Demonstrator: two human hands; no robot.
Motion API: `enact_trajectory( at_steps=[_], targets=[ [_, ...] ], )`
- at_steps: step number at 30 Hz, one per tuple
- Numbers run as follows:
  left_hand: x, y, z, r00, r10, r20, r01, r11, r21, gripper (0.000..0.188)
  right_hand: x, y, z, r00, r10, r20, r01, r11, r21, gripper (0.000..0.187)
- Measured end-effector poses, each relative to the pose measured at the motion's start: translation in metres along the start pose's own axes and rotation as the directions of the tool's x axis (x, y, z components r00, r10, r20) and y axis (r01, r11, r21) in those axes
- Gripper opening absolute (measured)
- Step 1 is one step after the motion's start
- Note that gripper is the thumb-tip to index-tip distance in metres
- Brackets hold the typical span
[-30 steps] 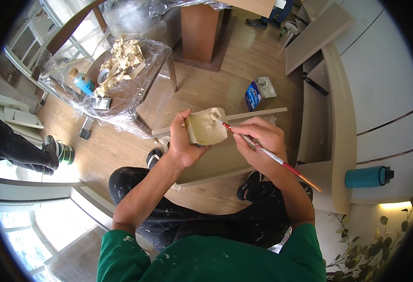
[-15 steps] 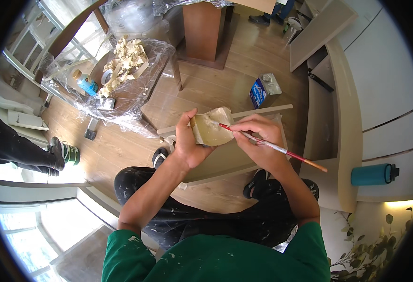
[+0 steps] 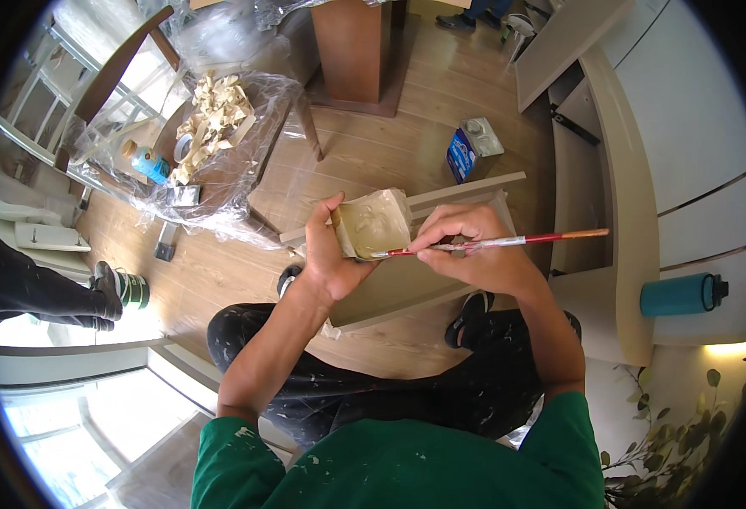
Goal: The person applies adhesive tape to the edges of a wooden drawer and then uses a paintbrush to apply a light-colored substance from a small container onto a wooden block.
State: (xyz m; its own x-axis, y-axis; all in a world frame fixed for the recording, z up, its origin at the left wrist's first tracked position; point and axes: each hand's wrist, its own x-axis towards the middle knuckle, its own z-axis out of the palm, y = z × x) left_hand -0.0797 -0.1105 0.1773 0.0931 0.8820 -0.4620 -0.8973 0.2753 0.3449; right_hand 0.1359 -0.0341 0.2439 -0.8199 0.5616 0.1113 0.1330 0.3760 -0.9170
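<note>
Above the panel, left hand grips a container; right hand pinches a brush.

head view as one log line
left hand: holds tub | right hand: holds brush | brush tip: at tub's near edge | can: on floor

Counts one bare left hand, one bare right hand, one thin red-and-white paintbrush, one squarish cream tub.
Adds two cylindrical bottles, one teal bottle and one blue-labelled bottle; one rectangular blue-and-silver tin; one round pale tape roll; one heap of crumpled cream strips; one round green bucket; and two other people, partly in view.
</note>
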Motion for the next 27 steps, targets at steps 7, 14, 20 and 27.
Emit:
enact_trajectory(
  at_steps=[7, 14, 20, 27],
  targets=[
    [0.0, -0.005, 0.002, 0.999, -0.038, 0.022, 0.038, 0.999, 0.004, 0.067, -0.002, -0.003, -0.009, 0.995, -0.041, -0.09, 0.039, 0.999, -0.017, 0.014],
    [-0.004, -0.003, 0.001, 0.999, -0.032, 0.023, 0.032, 0.999, 0.006, 0.068, 0.0, -0.007, -0.012, 0.995, 0.0, -0.101, -0.014, 0.991, -0.13, 0.016],
    [-0.008, -0.002, 0.009, 1.0, -0.027, 0.009, 0.027, 0.999, 0.017, 0.068, 0.002, -0.002, -0.007, 0.97, -0.166, -0.178, 0.141, 0.979, -0.145, 0.018],
    [-0.006, -0.001, 0.004, 1.0, -0.028, -0.008, 0.028, 1.0, 0.005, 0.068, 0.002, -0.001, -0.003, 0.98, -0.142, -0.14, 0.118, 0.979, -0.165, 0.016]
  ],
)
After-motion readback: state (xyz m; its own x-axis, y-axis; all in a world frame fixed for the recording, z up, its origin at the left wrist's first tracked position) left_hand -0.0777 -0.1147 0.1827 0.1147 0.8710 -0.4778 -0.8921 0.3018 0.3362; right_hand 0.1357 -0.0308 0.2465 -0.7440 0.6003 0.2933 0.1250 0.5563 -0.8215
